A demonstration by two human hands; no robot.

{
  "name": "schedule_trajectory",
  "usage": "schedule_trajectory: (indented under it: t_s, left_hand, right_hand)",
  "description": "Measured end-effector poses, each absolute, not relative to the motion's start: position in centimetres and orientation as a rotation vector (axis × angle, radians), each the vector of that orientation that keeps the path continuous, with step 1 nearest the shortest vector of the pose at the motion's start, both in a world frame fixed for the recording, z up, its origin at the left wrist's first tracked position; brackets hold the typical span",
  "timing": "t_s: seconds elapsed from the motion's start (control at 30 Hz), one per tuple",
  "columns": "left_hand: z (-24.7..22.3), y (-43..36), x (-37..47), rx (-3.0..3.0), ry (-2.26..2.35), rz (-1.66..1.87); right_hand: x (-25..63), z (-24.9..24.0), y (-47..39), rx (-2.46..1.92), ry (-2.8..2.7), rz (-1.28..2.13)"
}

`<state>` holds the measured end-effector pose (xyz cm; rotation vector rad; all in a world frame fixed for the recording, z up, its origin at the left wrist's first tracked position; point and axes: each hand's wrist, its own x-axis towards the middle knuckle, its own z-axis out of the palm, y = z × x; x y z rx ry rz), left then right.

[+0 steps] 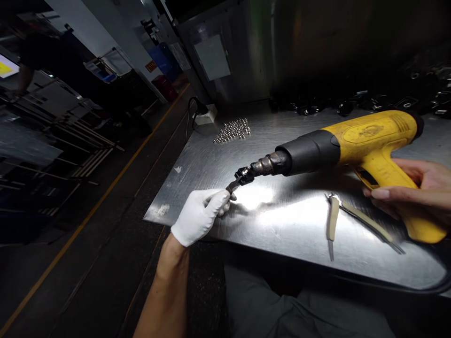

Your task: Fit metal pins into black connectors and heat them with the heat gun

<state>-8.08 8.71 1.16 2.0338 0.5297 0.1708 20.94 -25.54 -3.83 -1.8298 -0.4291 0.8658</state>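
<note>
My left hand [202,213], in a white glove, pinches a small black part [244,175] by its narrow end. The part has a shiny metal bit on it and is raised over the bench. My bare right hand [419,188] is wrapped round the handle of a yellow heat gun [373,136]. The gun's stepped metal nozzle points left, with its tip right at the black part; whether they touch I cannot tell. Below the gun, a pair of pliers [334,218] with pale handles lies spread on the metal.
The brushed metal bench [197,164] has several small shiny metal pieces [232,130] grouped at the back. A white power socket [206,115] with a black plug sits on its far left edge. Dark parts [310,105] line the back. Beyond the aisle stands a person [59,61] by racks.
</note>
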Motion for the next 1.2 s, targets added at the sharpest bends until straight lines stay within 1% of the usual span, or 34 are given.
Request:
schedule_trajectory:
  t_s: [0.1,0.37,0.73,1.2]
  left_hand:
    - [1.1,8.7,-8.1,2.033,0.534,0.177]
    - [1.0,8.7,-8.1,2.018,0.542,0.178]
    - [1.1,8.6,-8.1,2.024,0.535,0.176]
    - [1.1,8.5,-8.1,2.042,0.514,0.189]
  right_hand:
    - [21.1,-4.0,-25.6,-1.796,-0.433,0.936]
    - [20.1,-2.8,-25.1,-1.804,-0.387,0.907]
    - [21.2,-4.4,-25.9,-1.811,-0.434,0.899]
    - [21.2,-4.4,-25.9,-1.805,-0.435,0.901]
